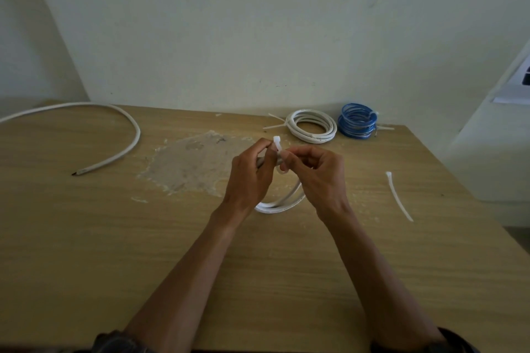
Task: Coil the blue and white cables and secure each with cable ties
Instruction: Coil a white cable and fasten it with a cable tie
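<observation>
1. Locate the work: the white coil [279, 205] hangs between your hands just above the tabletop [86, 238], with its lower loops showing below your palms.
2. Left hand [249, 178]: the fingers [258, 147] are curled round the top of the coil. The head of the cable tie [277, 144] stands up just above them.
3. Right hand [318, 178]: the fingers are curled, and thumb and forefinger pinch the tie's strap close beside the head.
4. Expect the coil to be light but springy. The jacketed cable looks stiff, so the turns will likely open if released. Grip where the turns are bunched, directly beside the tie.
5. Treat the tie as thin, smooth and probably slippery. Pinch the tail close to the head, not at its tip.
6. Reference items: a tied white coil [312, 125] and a blue coil [357, 120] lie side by side at the far right. A loose white cable [126, 149] curves across the far left. A spare cable tie [398, 195] lies to your right.
</observation>
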`<state>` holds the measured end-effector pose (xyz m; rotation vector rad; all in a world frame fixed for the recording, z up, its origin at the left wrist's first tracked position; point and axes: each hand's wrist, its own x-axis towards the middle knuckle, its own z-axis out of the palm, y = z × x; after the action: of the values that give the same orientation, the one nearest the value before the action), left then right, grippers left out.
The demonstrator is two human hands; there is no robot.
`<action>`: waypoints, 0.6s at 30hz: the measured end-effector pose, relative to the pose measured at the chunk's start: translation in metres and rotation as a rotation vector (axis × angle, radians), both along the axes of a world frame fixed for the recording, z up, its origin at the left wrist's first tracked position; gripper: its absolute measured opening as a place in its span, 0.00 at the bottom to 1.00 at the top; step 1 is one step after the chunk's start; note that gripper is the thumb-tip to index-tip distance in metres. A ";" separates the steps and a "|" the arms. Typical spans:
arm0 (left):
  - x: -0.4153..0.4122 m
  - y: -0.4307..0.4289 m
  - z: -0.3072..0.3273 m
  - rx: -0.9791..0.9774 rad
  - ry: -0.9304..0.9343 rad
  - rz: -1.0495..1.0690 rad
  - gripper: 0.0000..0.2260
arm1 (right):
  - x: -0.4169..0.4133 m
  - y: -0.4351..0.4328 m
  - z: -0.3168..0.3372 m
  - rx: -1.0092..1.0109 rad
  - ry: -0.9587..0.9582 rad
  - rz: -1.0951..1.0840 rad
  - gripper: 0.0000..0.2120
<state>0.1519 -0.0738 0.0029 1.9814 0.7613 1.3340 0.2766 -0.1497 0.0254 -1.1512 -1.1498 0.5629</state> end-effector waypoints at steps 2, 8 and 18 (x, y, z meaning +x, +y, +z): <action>0.001 -0.001 0.000 0.020 0.010 0.009 0.11 | 0.001 0.000 0.000 -0.016 0.008 -0.016 0.06; 0.004 -0.007 0.004 0.102 0.022 0.012 0.08 | -0.006 -0.001 0.001 0.042 0.057 -0.093 0.06; 0.005 -0.011 0.005 0.233 0.133 -0.043 0.11 | 0.007 -0.003 0.008 -0.024 0.065 -0.060 0.10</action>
<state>0.1569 -0.0852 0.0077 2.2757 0.6434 1.3260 0.2840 -0.1525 0.0337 -1.1757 -1.0523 0.5650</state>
